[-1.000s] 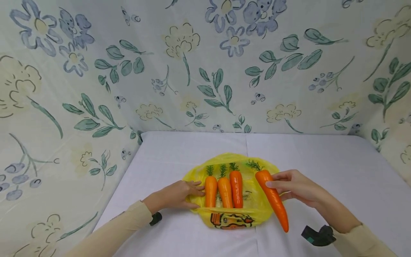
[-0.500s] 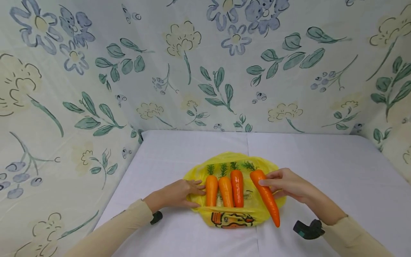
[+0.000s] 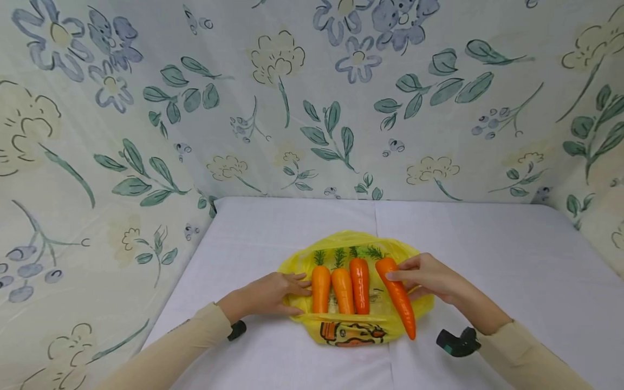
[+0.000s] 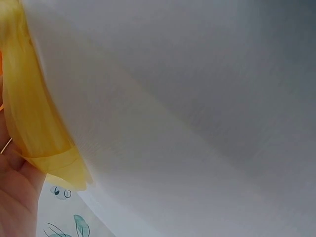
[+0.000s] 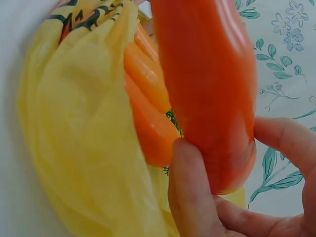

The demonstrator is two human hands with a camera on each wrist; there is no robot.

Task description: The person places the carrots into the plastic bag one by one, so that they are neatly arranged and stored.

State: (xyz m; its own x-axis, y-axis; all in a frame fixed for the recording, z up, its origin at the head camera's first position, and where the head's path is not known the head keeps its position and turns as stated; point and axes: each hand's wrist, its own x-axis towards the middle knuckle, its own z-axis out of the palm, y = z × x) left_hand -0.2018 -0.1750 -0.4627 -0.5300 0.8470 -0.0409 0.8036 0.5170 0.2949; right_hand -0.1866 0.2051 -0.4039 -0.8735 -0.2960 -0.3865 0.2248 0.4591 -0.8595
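A yellow plastic bag (image 3: 358, 330) lies on the table with its mouth spread wide. Three orange carrots with green tops rest side by side in it, the middle one (image 3: 343, 292) slightly lower. My right hand (image 3: 429, 279) pinches another carrot (image 3: 400, 298) near its thick end, over the bag's right part. That carrot is tilted, its tip pointing down and right past the front rim. In the right wrist view, thumb and fingers (image 5: 192, 187) press its sides. My left hand (image 3: 270, 294) rests at the bag's left edge, fingers extended inside against it beside the leftmost carrot (image 3: 320, 290).
A white cloth (image 3: 468, 238) covers the table under the bag. Floral-printed curtains (image 3: 312, 97) stand behind and at both sides. A dark wrist-worn device (image 3: 458, 342) sits under my right forearm, and another (image 3: 237, 330) shows by the left.
My right hand has moved left with its carrot, bringing it closer over the bag and the three carrots. The left hand and the other carrots have stayed in place.
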